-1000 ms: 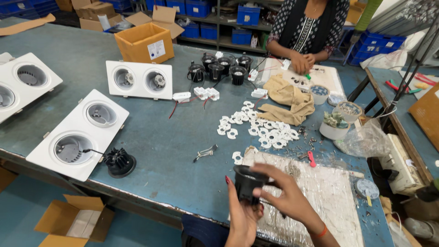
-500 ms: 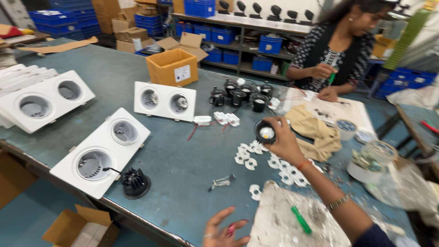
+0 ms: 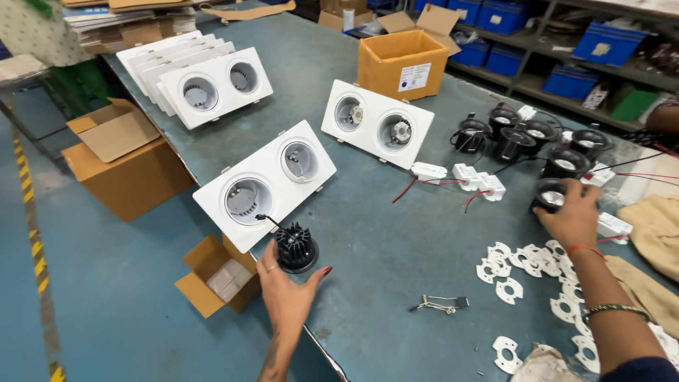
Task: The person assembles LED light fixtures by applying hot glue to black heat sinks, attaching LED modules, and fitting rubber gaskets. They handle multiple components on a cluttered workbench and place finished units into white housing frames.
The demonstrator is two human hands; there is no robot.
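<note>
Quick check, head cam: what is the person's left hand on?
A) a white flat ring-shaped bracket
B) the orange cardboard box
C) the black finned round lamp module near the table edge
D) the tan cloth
C: the left hand reaches up to the black finned round lamp module beside the white two-hole rectangular housing, while the right hand rests on another black lamp across the table.

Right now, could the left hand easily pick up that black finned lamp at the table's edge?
Probably yes. The left hand is open and already right against the black finned lamp, fingers spread around its near side. Only the thin wire running to the white double frame might tug.
</note>
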